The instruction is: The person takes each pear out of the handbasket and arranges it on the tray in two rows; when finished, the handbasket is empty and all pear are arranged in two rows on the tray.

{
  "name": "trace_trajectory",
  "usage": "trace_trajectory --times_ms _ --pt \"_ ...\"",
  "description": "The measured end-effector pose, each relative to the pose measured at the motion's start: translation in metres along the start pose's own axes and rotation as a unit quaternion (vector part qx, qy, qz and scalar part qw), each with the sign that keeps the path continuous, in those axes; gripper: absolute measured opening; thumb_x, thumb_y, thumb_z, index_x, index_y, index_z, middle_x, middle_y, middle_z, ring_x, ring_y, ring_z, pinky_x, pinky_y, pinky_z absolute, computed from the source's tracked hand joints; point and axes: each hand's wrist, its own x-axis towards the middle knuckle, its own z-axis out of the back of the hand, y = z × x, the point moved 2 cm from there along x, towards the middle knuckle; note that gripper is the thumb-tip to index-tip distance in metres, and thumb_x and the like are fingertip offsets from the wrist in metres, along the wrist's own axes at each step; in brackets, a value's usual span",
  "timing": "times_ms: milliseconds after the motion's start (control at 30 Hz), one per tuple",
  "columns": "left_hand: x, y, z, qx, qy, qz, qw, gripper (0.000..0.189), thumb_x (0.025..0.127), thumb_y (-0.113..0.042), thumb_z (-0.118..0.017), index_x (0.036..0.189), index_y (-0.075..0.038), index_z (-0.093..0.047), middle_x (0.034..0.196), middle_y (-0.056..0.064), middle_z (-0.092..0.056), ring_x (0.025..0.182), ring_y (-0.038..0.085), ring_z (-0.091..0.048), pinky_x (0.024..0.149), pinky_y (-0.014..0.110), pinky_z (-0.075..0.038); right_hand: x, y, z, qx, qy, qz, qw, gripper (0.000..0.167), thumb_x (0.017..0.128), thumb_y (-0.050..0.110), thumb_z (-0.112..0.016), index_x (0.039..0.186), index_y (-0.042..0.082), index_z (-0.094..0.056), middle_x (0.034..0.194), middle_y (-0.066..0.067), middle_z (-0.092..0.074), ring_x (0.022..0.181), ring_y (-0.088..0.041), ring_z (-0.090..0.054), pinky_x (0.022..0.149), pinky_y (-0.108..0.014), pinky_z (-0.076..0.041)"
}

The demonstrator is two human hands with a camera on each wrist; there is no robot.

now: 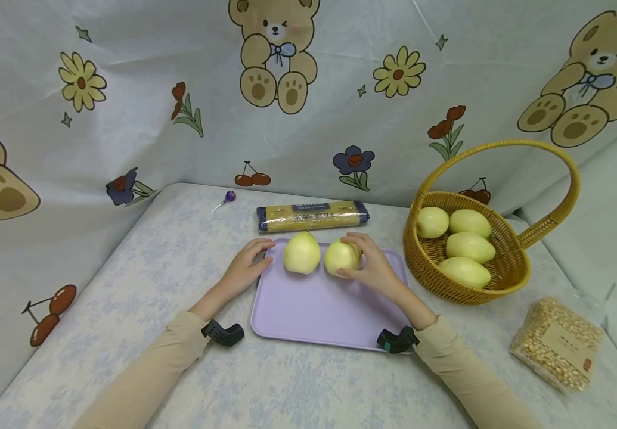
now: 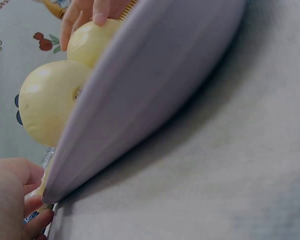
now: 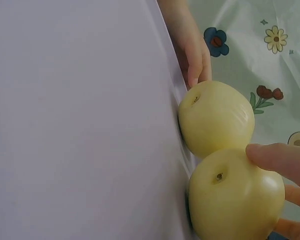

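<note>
Two pale yellow-green pears stand side by side at the back of a lilac tray [image 1: 319,310]. My right hand [image 1: 372,265] holds the right pear [image 1: 340,257], its thumb and fingers curved round the sides; in the right wrist view the thumb [image 3: 280,160] lies on its skin. The left pear [image 1: 301,253] sits close beside it, with no hand on it. My left hand [image 1: 246,265] is at the tray's back left corner, loosely bent fingers [image 2: 37,222] right at the rim.
Behind the tray lies a packet of spaghetti [image 1: 313,216], with a lollipop [image 1: 228,198] farther left. A wicker basket [image 1: 514,280] at the right holds several pale oval fruits [image 1: 469,245]. A clear bag of kernels [image 1: 557,342] lies at the front right.
</note>
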Motion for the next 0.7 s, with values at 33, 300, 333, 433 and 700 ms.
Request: trace_trajectory --times_ms 33,300,333,433,700 --pt "0.000 0.000 0.000 0.000 0.000 -0.002 1.0000 0.037 0.095 -0.015 -0.056 0.131 -0.005 -0.055 0.138 0.012 -0.050 0.128 0.029 -0.049 0.112 0.045 -0.037 0.000 0.000 0.000 0.000 0.000 0.000 1.0000 0.065 0.071 0.010 -0.082 0.128 0.000 -0.053 0.140 -0.025 -0.043 0.130 -0.042 -0.044 0.108 -0.055 -0.038" --pt "0.000 -0.001 -0.001 -0.002 0.001 -0.001 1.0000 0.036 0.095 -0.015 -0.056 0.130 -0.004 -0.055 0.138 0.012 -0.050 0.130 0.029 -0.048 0.113 0.045 -0.036 -0.001 0.000 0.004 0.001 -0.010 0.011 0.9999 0.059 0.075 0.009 -0.079 0.127 -0.001 -0.053 0.138 -0.025 -0.046 0.128 -0.040 -0.044 0.104 -0.056 -0.041" --pt "0.000 -0.002 -0.001 -0.003 0.002 0.001 1.0000 0.036 0.095 -0.015 -0.056 0.130 -0.004 -0.055 0.138 0.012 -0.050 0.130 0.029 -0.047 0.113 0.045 -0.036 -0.002 0.000 0.007 0.003 -0.014 0.012 0.9998 0.058 0.077 0.009 -0.078 0.128 -0.002 -0.052 0.137 -0.024 -0.046 0.128 -0.040 -0.044 0.104 -0.056 -0.041" --pt "-0.001 -0.003 -0.001 -0.002 0.003 0.002 1.0000 0.036 0.095 -0.014 -0.056 0.129 -0.004 -0.056 0.138 0.013 -0.050 0.132 0.030 -0.046 0.114 0.046 -0.034 -0.004 0.004 0.020 0.013 -0.021 0.010 0.9996 0.056 0.080 0.008 -0.074 0.130 -0.001 -0.050 0.136 -0.023 -0.047 0.129 -0.038 -0.043 0.103 -0.057 -0.040" --pt "-0.002 -0.006 0.001 -0.006 0.001 0.003 1.0000 0.036 0.095 -0.013 -0.056 0.130 -0.004 -0.055 0.139 0.013 -0.049 0.128 0.030 -0.048 0.112 0.047 -0.036 -0.018 0.000 0.072 0.008 -0.091 0.000 0.9958 0.046 0.086 0.007 -0.069 0.129 0.001 -0.053 0.130 -0.018 -0.054 0.113 -0.016 -0.050 0.097 -0.035 -0.048"
